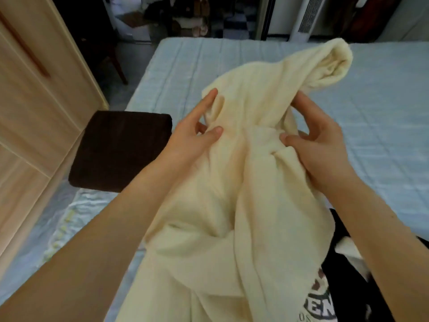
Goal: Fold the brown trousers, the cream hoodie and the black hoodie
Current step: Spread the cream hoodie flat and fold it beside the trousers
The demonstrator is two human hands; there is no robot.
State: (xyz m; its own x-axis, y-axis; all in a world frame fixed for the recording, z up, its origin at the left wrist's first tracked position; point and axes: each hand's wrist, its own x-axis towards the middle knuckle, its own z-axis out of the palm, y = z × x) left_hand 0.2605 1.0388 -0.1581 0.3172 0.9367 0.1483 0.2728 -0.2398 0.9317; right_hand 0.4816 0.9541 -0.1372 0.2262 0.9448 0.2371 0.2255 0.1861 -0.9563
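The cream hoodie (241, 182) hangs bunched and lifted over the bed, its hood (334, 59) pointing away to the upper right. My left hand (197, 133) pinches the fabric near the left shoulder. My right hand (318, 140) grips a fold near the neck on the right side. The brown trousers (120, 149) lie folded into a neat dark rectangle at the left edge of the bed. The black hoodie (341, 287), with a round printed logo, lies crumpled at the bottom right, partly hidden under the cream hoodie and my right arm.
A light blue quilted bed cover (383, 126) spreads under everything. A light wooden wardrobe (34, 101) stands close along the left side. Beyond the bed's far edge are a white tower appliance (306, 17), a chair and cluttered shelves.
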